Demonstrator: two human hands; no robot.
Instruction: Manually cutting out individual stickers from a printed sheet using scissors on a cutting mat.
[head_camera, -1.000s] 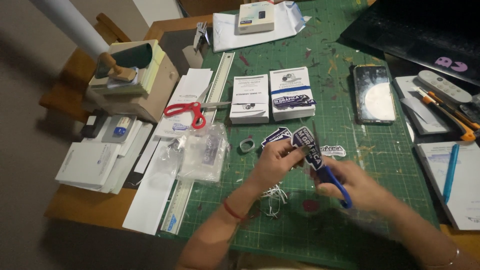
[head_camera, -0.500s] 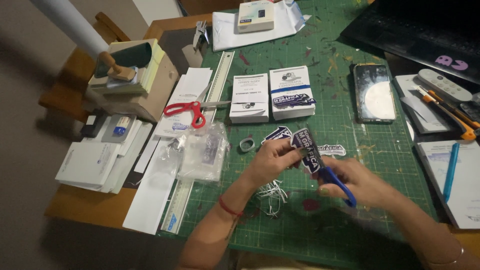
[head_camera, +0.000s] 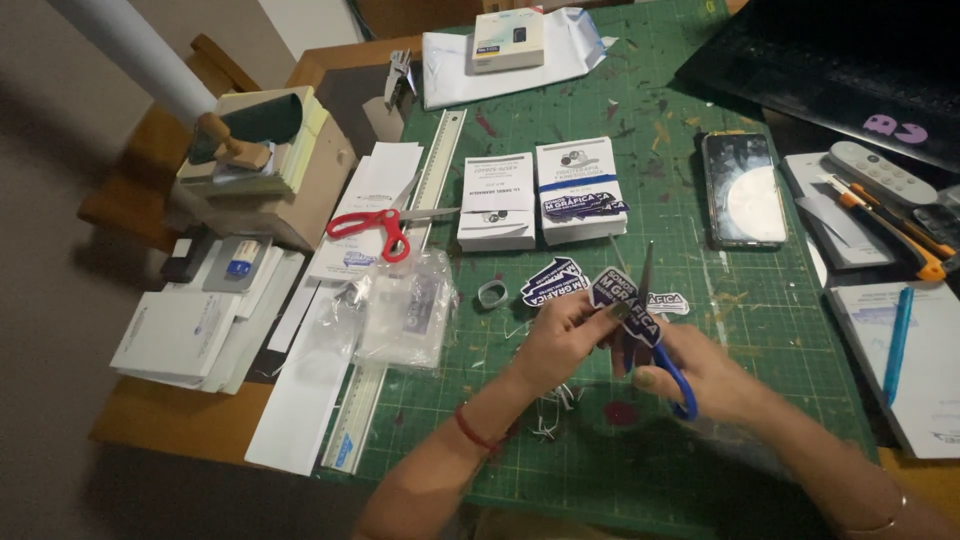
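Two hands trimming a printed sticker with blue scissors above a green cutting mat on a wooden counter.

The left hand (head_camera: 565, 335) pinches the dark sticker (head_camera: 625, 305) between thumb and fingers; the right hand (head_camera: 700, 370) is closed through the handles of the blue scissors (head_camera: 655, 345), whose blades point up beside the sticker. Under both hands lies the cutting mat (head_camera: 740, 290), strewn with paper scraps (head_camera: 550, 410). Just beyond the hands lie two more stickers (head_camera: 552, 282), and farther off two white boxes (head_camera: 540, 195). Left of the hands are a plastic bag (head_camera: 405, 320), a steel ruler (head_camera: 400, 300) and red scissors (head_camera: 385, 225); to the right, a phone (head_camera: 742, 188). The counter (head_camera: 170, 425) edges a dim floor (head_camera: 50, 250).
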